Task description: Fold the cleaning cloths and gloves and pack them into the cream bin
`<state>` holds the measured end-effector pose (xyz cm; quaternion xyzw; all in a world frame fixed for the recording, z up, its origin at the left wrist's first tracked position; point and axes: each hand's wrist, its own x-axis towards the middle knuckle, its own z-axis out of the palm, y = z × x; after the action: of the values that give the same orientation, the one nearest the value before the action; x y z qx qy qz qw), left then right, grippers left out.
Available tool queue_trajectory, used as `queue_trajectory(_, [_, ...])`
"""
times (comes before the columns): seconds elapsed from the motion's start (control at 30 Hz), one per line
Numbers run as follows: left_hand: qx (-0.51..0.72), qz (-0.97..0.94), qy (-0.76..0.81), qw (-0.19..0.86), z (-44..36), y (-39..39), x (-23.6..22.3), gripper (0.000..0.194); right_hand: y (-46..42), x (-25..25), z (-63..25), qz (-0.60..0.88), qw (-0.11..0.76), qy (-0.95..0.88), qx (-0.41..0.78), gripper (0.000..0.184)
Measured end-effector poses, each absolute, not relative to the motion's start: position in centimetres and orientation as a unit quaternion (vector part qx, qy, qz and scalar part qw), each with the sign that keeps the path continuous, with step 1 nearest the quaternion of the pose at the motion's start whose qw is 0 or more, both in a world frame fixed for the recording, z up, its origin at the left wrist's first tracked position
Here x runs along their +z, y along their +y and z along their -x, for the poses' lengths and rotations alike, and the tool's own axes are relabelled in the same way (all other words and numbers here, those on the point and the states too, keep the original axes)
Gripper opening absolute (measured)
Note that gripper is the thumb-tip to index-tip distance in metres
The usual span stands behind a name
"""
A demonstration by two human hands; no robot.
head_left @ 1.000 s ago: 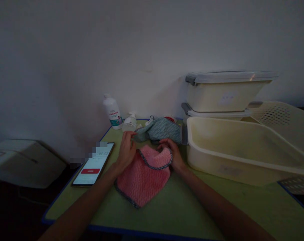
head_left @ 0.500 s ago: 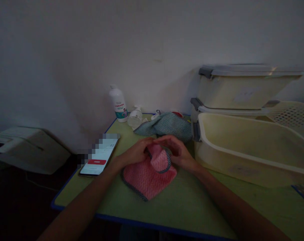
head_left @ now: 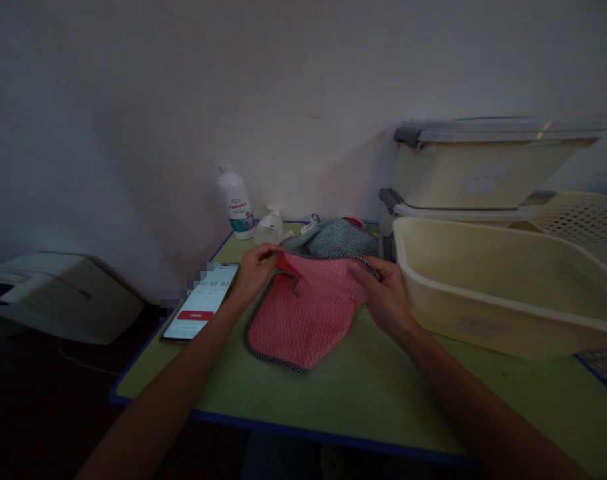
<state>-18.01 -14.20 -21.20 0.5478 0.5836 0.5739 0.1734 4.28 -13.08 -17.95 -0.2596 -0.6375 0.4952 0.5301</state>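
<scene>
A pink cleaning cloth (head_left: 303,320) with a black-and-white checked border is stretched between my two hands, its near part lying on the green table (head_left: 363,400). My left hand (head_left: 257,272) pinches the far left corner of its raised edge. At the far right corner, my right hand (head_left: 386,293) grips the cloth with the thumb on top and the fingers behind it. A fold hangs inside the cloth near the left hand. Just behind the raised edge lies a crumpled blue-green cloth (head_left: 341,238) with a similar border.
A phone (head_left: 201,303) showing a timer lies on the left. A white bottle (head_left: 236,203) and a clear pump bottle (head_left: 269,227) stand by the wall. On the right are an open cream bin (head_left: 483,320), a lidded box (head_left: 483,173) and a perforated basket (head_left: 583,223).
My hands have moved apart, left hand leftward and right hand rightward. The bunched far part of the pink cloth is now spread and lifted between them.
</scene>
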Motion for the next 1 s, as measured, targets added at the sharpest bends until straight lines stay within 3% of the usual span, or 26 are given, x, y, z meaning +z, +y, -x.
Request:
queue_trajectory(0.13, [0.516,-0.593,0.613,0.081,18.2,-14.4,-21.5,0.017,-13.3,-18.1,-4.2,0.280,0.525,-0.621,0.510,0.035])
queue_trajectory(0.27, [0.372,-0.674,0.636,-0.046,18.6,-14.6,-21.8,0.021,-13.6,-18.0,-4.3,0.275,0.528,-0.627,0.503,0.037])
queue_trajectory(0.37, [0.331,-0.668,0.662,-0.078,19.0,-14.6,-21.9,0.021,-13.8,-17.8,-4.5,0.271,0.536,-0.626,0.496,0.038])
queue_trajectory(0.6, [0.438,-0.559,0.694,-0.117,20.3,-14.1,-22.2,0.020,-13.9,-17.8,-4.4,0.276,0.565,-0.624,0.465,0.036])
queue_trajectory(0.8, [0.537,-0.450,0.694,-0.166,20.3,-14.7,-20.7,0.016,-15.0,-17.1,-4.1,0.278,0.614,-0.632,0.384,0.013])
queue_trajectory(1.0, [0.557,-0.410,0.680,-0.242,20.3,-16.3,-18.6,0.013,-16.8,-15.7,-4.5,0.282,0.661,-0.639,0.274,0.008])
